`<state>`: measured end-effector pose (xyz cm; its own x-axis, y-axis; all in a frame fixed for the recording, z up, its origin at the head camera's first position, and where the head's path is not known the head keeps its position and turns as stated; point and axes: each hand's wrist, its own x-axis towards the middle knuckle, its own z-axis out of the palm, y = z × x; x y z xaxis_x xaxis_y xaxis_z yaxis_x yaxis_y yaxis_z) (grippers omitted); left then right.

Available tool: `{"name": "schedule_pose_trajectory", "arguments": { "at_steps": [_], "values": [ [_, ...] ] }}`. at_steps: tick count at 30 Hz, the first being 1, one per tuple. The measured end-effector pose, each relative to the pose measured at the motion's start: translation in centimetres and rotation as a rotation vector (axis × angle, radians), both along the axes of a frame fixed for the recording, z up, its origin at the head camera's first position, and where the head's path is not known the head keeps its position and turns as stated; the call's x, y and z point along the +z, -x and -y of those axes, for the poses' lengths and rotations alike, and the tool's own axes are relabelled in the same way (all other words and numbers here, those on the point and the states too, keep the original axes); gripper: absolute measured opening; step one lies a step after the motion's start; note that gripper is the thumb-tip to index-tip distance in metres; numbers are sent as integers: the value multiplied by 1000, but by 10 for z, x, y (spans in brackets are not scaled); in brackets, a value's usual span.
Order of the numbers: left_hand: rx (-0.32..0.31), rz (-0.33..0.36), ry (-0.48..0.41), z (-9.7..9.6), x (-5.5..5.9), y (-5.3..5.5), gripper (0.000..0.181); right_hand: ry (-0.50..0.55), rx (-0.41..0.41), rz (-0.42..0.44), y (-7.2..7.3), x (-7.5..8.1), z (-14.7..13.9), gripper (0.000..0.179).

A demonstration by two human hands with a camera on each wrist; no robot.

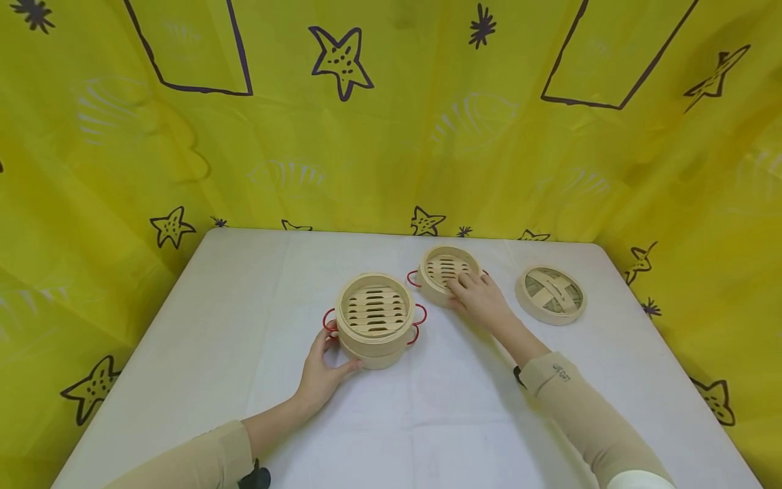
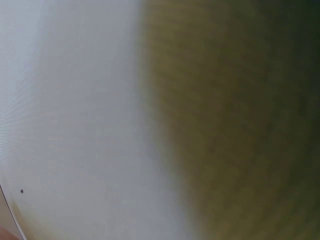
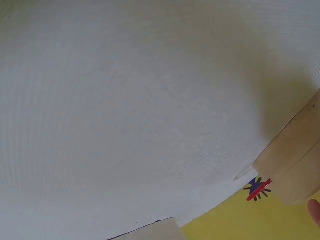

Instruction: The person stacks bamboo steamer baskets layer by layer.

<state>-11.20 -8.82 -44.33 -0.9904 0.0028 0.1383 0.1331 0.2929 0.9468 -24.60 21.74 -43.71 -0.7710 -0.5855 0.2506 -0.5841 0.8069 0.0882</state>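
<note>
At the far left, a beige sleeve (image 1: 189,458) leads up to the left hand (image 1: 320,377). The fingers of this hand are grasping a stack of two round, pale bamboo steamer baskets with red loop handles (image 1: 374,345): the thumb lies along the near side of the lower basket, and the other fingers go round its left side, partly hidden, just below the left red handle of the upper basket. The stack stands upright, just to the right of these fingers, and the slatted floor of the upper basket is visible.

Farther to the right, and beyond the left fingers, is a single round, pale bamboo steamer basket with red handles (image 1: 430,288), apart from the stack. The right hand (image 1: 479,299) is pinching its near right rim, with some fingers reaching over the edge and the thumb towards the outside.

To the right of the right fingers, touching neither them nor the basket, a round bamboo lid with crossed pale bands (image 1: 551,296) lies flat on the white-topped bench (image 1: 244,305). Behind everything, beyond both hands' fingers, hangs a yellow curtain with dark starfish drawings (image 1: 391,136).
</note>
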Motion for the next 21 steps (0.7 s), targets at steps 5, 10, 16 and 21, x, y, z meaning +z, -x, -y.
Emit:
{"name": "schedule_pose_trajectory", "arguments": {
  "at_steps": [5,10,16,21],
  "values": [
    [2,6,-3,1,0,0,74,-8,21,-29,1,-2,-1,29],
    [5,3,4,2,-7,3,75,-20,14,-17,0,-2,0,27],
    [10,-12,18,6,-36,12,80,-17,13,-14,0,-2,0,25],
    [11,-19,23,7,-40,14,81,-21,20,-19,0,-2,-1,24]
  ]
}}
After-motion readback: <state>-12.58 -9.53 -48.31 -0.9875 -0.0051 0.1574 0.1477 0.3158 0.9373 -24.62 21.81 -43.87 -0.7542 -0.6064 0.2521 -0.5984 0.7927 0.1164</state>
